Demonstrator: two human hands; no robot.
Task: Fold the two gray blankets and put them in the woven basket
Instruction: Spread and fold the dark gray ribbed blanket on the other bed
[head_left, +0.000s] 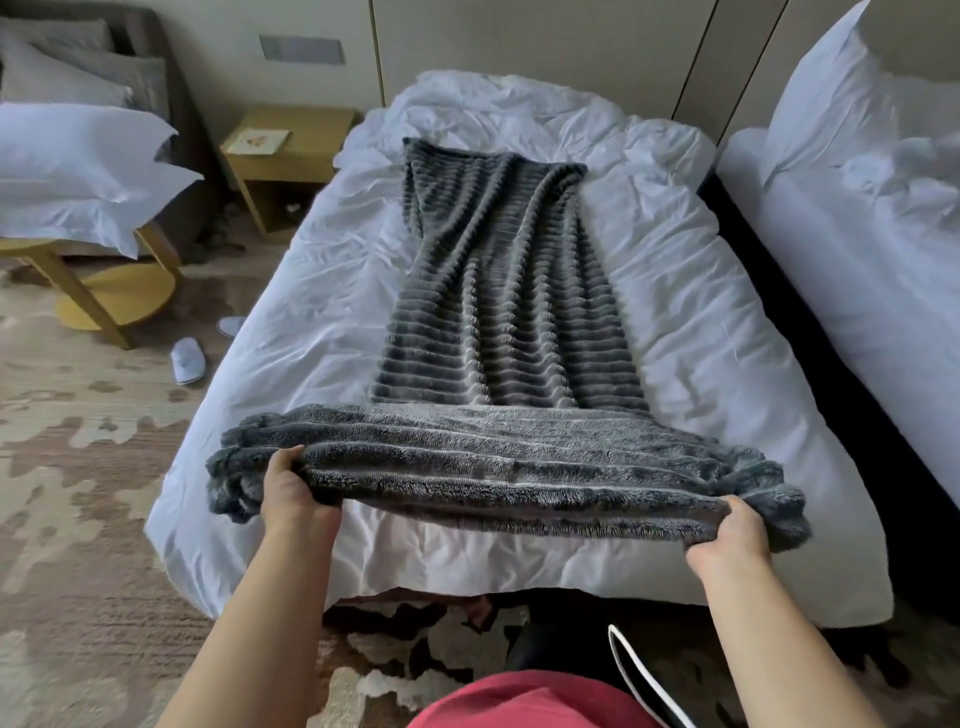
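A long gray ribbed blanket (498, 291) lies lengthwise down the middle of the white bed (291, 364). Its near end is lifted off the sheet and stretched sideways between my hands. My left hand (296, 493) grips the near-left corner of the blanket. My right hand (727, 535) grips the near-right corner. The far end rests flat near the head of the bed. I see only this one gray blanket, and no woven basket is in view.
A second white bed (857, 249) stands close on the right. On the left are a wooden nightstand (280, 156), a round wooden table (104, 291) bearing white pillows (78, 171), and white slippers (188, 358) on the patterned carpet.
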